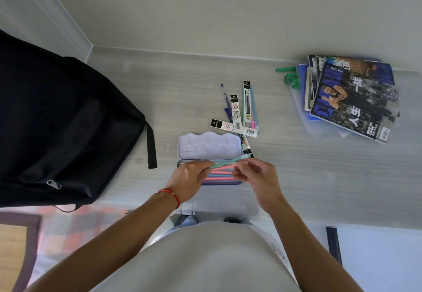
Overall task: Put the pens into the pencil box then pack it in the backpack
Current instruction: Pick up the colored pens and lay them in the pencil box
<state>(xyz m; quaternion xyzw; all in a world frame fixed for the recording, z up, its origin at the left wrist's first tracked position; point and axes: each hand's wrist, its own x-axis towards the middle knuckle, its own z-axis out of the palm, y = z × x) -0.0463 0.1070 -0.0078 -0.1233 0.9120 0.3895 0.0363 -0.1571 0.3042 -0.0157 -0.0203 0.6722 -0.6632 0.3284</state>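
Note:
A pale tin pencil box lies open on the desk, its lid tipped back. Several pink and blue pens rest inside its tray. Over the tray, my left hand and my right hand both pinch a small bunch of green and pink pens, held slanted. Loose pens and packaged refills are scattered just beyond the box. The black backpack lies at the left of the desk, its zipper pull facing me.
A stack of magazines sits at the far right, with several green markers beside it. The wall runs along the desk's back edge. A patterned rug shows below the desk on the left.

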